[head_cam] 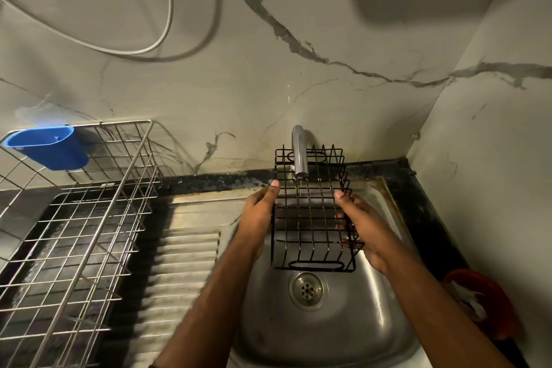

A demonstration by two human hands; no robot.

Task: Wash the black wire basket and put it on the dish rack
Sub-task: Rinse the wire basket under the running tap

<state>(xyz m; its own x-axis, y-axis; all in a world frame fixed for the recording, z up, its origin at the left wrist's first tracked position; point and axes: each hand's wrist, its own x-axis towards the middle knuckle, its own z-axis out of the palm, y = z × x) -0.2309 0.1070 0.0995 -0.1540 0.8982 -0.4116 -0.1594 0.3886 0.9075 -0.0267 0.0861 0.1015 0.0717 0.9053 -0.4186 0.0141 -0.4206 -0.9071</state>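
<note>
The basket (312,212) hangs between both hands over the sink (328,323), under the tap (299,155); the left hand (259,212) and right hand (363,224) each clamp a side wall. It looks light and stiff, likely slick when wet; the side wires seem the best hold; the rack (74,218) sits well left of the left hand.

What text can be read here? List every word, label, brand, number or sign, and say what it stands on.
None: no readable text appears in this view.
Blue plastic cup on the dish rack: no print visible.
Black wire basket, tap, sink: no markings visible.
Red object at the right edge: white patches, too blurred to tell whether they are lettering.
</note>
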